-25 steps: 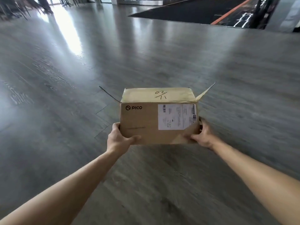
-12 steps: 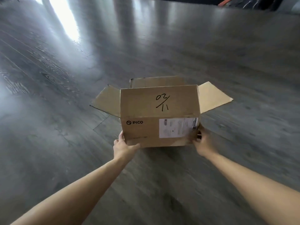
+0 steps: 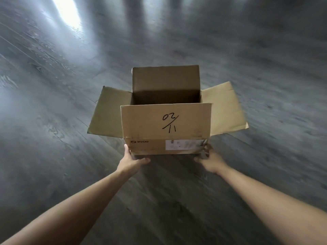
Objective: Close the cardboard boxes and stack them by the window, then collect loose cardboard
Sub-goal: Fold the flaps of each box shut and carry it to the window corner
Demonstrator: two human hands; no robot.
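Observation:
A brown cardboard box (image 3: 150,147) with a PICO logo and a white label is in the centre of the head view, low over the grey floor. All its top flaps stand open; the near flap (image 3: 166,121) carries handwritten "02/11", and the inside looks dark and empty. My left hand (image 3: 131,160) grips the box's lower left corner, thumb under the near edge. At the lower right corner my right hand (image 3: 208,160) holds it with fingers curled round the edge.
Grey wood-look floor (image 3: 70,174) lies all round the box. A bright patch of reflected light (image 3: 69,13) is at the top left. Nothing else stands close by.
The view has tilted down and the box has come lower, toward the floor. Its open top and inside now show. Both hands keep the same hold on the lower corners.

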